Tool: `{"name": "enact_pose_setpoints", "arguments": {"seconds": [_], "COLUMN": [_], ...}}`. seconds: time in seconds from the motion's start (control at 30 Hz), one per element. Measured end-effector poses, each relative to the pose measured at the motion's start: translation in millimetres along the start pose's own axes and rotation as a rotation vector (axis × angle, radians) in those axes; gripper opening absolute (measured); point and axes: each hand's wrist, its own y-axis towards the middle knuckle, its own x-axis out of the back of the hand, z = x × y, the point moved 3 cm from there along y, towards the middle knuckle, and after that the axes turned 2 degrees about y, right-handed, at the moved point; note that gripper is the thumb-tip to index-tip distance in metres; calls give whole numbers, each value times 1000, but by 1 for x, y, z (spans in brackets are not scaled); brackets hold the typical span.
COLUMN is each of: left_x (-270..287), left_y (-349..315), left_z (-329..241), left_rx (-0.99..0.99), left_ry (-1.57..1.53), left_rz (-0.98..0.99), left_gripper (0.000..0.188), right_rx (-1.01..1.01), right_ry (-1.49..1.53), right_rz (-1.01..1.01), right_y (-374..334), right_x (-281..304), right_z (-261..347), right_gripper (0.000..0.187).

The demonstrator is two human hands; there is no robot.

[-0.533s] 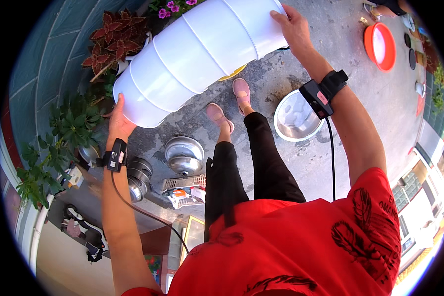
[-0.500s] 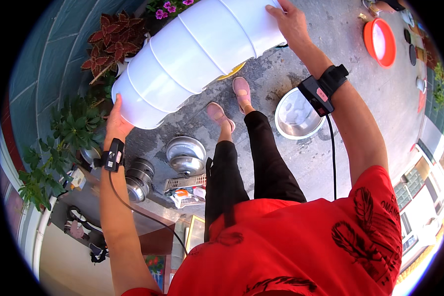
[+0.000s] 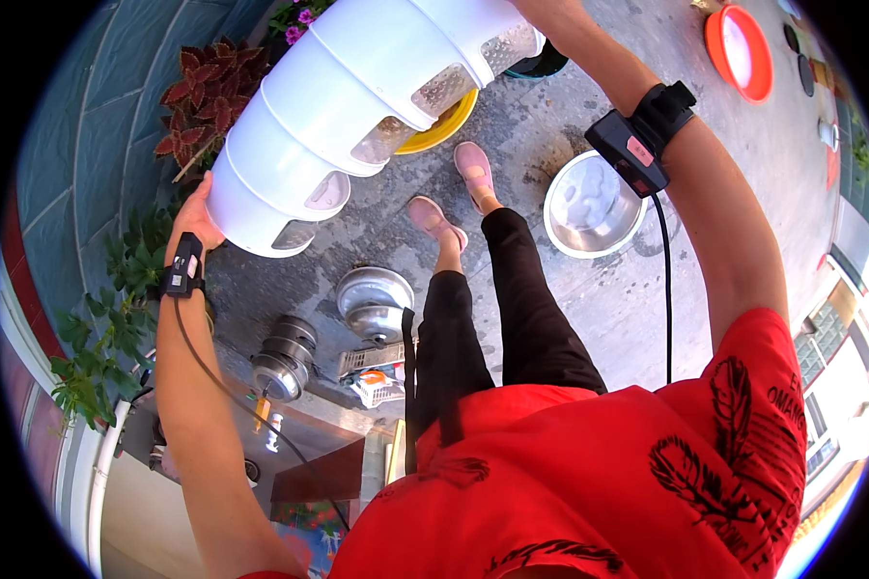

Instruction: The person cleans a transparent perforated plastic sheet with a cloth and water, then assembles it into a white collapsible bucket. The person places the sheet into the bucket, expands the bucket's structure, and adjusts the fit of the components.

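Note:
I hold a long white tiered plastic stack out in front of me, lying on its side and tilted up toward the right. Clear, droplet-speckled windows show along its near side. My left hand grips the lower left end, thumb on the outside and the other fingers mostly hidden. At the upper right end, my right hand holds on; the picture's upper edge cuts off its fingers. Under the stack, on the wet concrete, a yellow basin shows in part, with a dark container beside it.
A steel basin of water stands right of my feet, and an orange basin farther off. Metal lids, stacked pots and a small basket sit at the left. Potted plants line the tiled wall.
The stack has rolled, so its windowed side now shows more. Both hands have moved with it, slightly up and to the left, keeping their hold.

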Motion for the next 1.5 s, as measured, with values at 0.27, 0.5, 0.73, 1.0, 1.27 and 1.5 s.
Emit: {"name": "enact_pose_setpoints", "arguments": {"seconds": [0.27, 0.5, 0.73, 1.0, 1.27, 1.5], "left_x": [8, 7, 16, 25, 32, 33], "left_y": [18, 20, 31, 32, 37, 35], "left_z": [-4, -7, -7, 14, 20, 25], "left_rx": [-41, -56, -153, -235, -329, -357], "left_ry": [8, -24, -8, -95, -37, -14], "left_rz": [2, -36, 15, 53, -12, 12], "left_gripper": [44, 44, 47, 51, 58, 61], "right_rx": [-195, -352, -886, -597, -1022, -885], "right_ry": [5, 206, 789, 945, 925, 1248], "right_rz": [11, -37, -50, 27, -151, -112], "right_y": [-37, -80, -123, -109, -93, -84], "right_x": [4, 21, -9, -20, -36, -70], "right_z": [-12, -54, -61, -1, -40, -68], "right_gripper": [42, 74, 68, 47, 78, 109]}}
